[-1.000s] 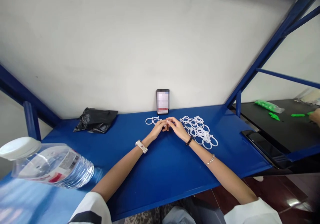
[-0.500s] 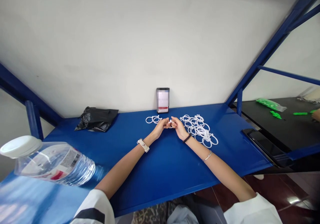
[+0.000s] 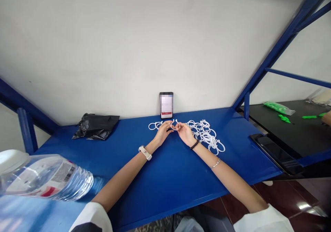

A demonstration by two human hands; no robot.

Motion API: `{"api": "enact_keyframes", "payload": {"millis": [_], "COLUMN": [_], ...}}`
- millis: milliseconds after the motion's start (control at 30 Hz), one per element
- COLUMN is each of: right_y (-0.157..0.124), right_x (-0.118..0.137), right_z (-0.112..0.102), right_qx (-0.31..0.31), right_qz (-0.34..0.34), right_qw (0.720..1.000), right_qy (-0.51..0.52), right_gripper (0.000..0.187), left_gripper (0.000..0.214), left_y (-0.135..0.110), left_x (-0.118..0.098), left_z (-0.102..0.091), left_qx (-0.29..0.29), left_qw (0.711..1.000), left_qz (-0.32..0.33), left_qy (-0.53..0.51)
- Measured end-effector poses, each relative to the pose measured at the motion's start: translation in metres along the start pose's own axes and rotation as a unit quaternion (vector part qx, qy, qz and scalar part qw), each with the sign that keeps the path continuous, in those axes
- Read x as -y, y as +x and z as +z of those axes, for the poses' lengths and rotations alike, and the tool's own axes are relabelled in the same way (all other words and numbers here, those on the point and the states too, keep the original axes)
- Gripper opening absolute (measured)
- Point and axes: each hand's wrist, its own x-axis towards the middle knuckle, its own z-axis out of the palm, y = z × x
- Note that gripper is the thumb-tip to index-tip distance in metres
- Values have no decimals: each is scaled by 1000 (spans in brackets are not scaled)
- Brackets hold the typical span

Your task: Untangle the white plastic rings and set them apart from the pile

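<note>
Fingers: thumb and forefinger tips (image 3: 169, 124) of the left hand (image 3: 162, 133) and of the right hand (image 3: 185, 132) are pressed onto one white ring (image 3: 175, 125), pinching it from opposite sides. The other fingers are loosely curled.
Ring position: held just above the blue surface (image 3: 165, 177), between the two hands, in front of the propped phone (image 3: 166, 105).
Handling (judged): a thin plastic hoop, very light, springy rather than stiff. It looks smooth, so a slack pinch may let it slip, and it will likely flex before it snaps.
Hold point (judged): two opposite sides of the rim, near the small tabs at its top. A fingertip pinch should be enough.
Right of hands: heap of rings (image 3: 208, 137), overlapping, just beside the right hand.
Left of hands: few rings (image 3: 154, 125) lying flat.
Farther out: black bag (image 3: 94, 125); water bottle (image 3: 43, 178) at the near left.
</note>
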Motion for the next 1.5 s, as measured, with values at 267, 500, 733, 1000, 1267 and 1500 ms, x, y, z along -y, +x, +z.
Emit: {"api": "enact_keyframes", "payload": {"millis": [267, 500, 733, 1000, 1267, 1500], "right_y": [-7, -9, -8, -7, -8, -10], "right_x": [-5, -9, -10, -13, -12, -7], "right_z": [3, 3, 2, 1, 1, 4], "right_qx": [3, 34, 23, 13, -4, 14], "right_qz": [-20, -37, -41, -32, -17, -17], "right_qw": [1000, 996, 996, 998, 998, 997], "right_qy": [-11, -74, -78, -57, -57, -68], "right_gripper": [12, 17, 22, 28, 30, 21], "left_gripper": [36, 46, 48, 49, 45, 43], "left_y": [-1, -3, -2, -1, -1, -1], "left_x": [6, 6, 6, 9, 8, 9], "left_z": [0, 0, 0, -2, -4, -6], "left_qx": [8, 30, 33, 34, 5, -19], "left_qw": [998, 994, 993, 987, 964, 947], "left_qz": [43, 51, 53, 75, 118, 140], "left_qy": [41, 89, 98, 139, 238, 288]}}
